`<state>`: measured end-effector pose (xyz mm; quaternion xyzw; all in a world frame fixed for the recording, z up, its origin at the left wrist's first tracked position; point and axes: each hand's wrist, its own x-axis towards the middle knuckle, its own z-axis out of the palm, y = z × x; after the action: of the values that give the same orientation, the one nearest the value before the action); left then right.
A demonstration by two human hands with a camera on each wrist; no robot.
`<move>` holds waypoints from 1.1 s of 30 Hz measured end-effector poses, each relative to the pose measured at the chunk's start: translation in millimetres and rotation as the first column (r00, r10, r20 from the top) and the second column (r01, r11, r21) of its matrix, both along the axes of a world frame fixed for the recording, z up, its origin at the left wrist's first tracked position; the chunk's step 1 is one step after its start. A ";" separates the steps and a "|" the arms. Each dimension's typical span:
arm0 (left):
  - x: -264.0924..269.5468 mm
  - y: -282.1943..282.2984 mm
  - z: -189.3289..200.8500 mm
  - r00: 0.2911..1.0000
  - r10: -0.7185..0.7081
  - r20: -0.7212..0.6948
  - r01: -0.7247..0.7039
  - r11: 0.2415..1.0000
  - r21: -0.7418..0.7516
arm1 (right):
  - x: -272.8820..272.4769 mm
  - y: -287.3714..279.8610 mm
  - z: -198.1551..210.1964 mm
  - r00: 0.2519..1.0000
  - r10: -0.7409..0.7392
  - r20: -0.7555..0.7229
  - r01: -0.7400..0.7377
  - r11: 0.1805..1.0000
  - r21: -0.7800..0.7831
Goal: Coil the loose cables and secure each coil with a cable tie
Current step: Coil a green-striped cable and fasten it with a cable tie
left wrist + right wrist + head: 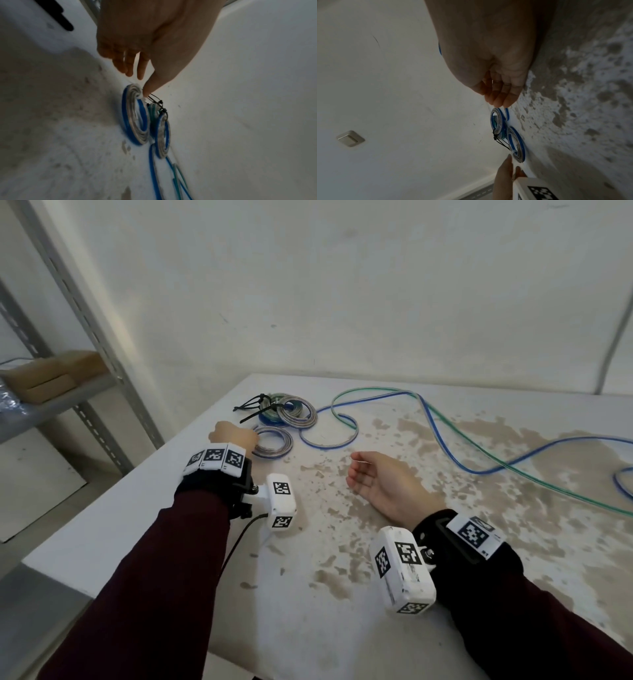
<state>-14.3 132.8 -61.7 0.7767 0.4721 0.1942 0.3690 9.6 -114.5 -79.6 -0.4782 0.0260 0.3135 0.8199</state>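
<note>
Item: near coil (273,441), blue and grey cable wound flat, lying on the white table (342,594) toward its far-left corner. No tie is showing on it in the head view; whether one is fitted cannot be told.

Adjoining: far coil (295,412), lying just beyond the near coil at about 1 o'clock from it, carrying black cable ties (255,407) whose tails are pointing off toward 10 o'clock. The wrist views are showing the two coils side by side.

Trailing: loose cable (445,436), blue and green strands, forming one open loop just right of the near coil, then running away across the table toward 3 o'clock, its long axis lying left to right.

Left hand (233,436): sitting at 9 o'clock of the near coil, fingers straight and relaxed, one fingertip (147,93) touching the coil's rim; gripping nothing.

Right hand (383,484): resting on the table at about 4 o'clock from the near coil, palm turned up, fingers loosely curled, empty and well apart from any cable.

Judgement: the left hand is the nearer to both coils and the ties; the right hand is better placed for the loose cable, whose open loop is lying at about 11 o'clock from it.
</note>
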 end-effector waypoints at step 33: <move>70.4 21.0 22.8 0.957 -0.140 0.254 0.138 0.990 0.025 | 8.9 1.9 -10.1 0.996 0.061 0.068 -0.063 0.998 0.030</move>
<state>56.2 153.9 -38.9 0.7777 0.3645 0.2676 0.4367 18.4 -112.6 -89.7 -0.4761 -0.0213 0.3228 0.8177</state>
